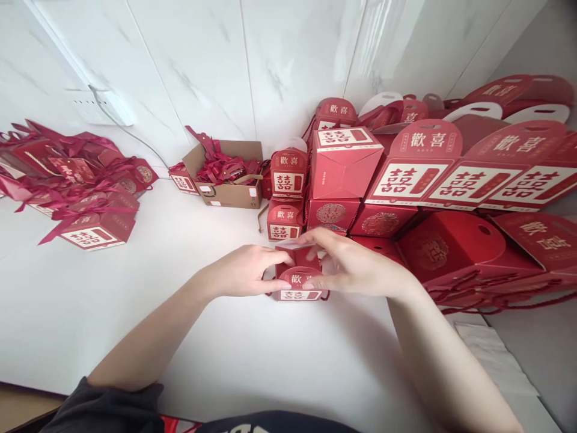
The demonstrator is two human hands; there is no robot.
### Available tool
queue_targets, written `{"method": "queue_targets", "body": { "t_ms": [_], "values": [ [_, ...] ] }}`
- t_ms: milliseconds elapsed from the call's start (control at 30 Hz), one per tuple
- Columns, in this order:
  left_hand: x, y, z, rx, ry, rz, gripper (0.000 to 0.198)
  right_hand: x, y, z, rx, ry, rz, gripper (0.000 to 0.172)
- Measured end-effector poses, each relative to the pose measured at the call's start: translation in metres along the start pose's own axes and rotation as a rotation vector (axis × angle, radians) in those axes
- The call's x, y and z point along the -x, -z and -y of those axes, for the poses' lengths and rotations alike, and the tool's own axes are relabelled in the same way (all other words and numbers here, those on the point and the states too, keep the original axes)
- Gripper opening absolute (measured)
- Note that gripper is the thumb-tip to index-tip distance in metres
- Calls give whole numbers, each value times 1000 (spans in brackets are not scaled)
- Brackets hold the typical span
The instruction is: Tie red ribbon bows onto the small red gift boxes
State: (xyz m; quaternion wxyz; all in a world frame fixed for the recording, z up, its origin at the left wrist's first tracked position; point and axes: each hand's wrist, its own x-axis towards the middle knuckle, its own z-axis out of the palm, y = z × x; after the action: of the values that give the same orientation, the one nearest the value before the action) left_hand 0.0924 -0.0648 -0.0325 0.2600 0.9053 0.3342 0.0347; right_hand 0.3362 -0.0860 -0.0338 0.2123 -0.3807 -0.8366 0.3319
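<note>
A small red gift box (298, 284) with white label and Chinese characters stands on the white tabletop (189, 337) in the middle of the view. My left hand (246, 270) grips its left side, fingers curled round the top edge. My right hand (349, 264) is on the right side and top of the box, fingers pressing the flap area. Both hands hold the same box.
Two finished small boxes (288, 174) are stacked just behind, beside a large heap of bigger red boxes (419, 174) on the right. A brown cardboard carton (229, 192) of red ribbons sits at the back. Ribboned boxes (90, 231) pile up at far left against the marble wall.
</note>
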Motion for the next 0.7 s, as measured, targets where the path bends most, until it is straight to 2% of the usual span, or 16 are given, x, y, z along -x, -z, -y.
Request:
{"method": "queue_targets", "body": {
  "t_ms": [67, 100, 167, 267, 400, 467, 533, 700],
  "values": [
    [-1, 1, 0, 16, 19, 10, 19, -2, -5, -3, 166, -2, -173, 64],
    [-1, 2, -1, 9, 22, 2, 18, -3, -8, -5, 232, -11, -214, 67],
    [-2, 3, -2, -41, 28, -62, 24, -5, -14, -8, 306, -27, -164, 65],
    [-1, 4, -6, -174, 44, -188, 41, -7, -22, -6, 375, -50, -16, 48],
    [4, 9, -1, -269, 65, -228, 33, -10, -38, 4, 608, -133, 14, 45],
    [5, 16, 16, -265, 93, -280, 30, -11, -46, 10, 692, -178, 37, 49],
    [1, 28, 45, -270, 163, -352, 33, -13, -53, 13, 738, -214, 45, 51],
    [-23, 64, 135, -248, 554, -676, 46, -14, -59, 14, 770, -228, 37, 51]
  ]
}}
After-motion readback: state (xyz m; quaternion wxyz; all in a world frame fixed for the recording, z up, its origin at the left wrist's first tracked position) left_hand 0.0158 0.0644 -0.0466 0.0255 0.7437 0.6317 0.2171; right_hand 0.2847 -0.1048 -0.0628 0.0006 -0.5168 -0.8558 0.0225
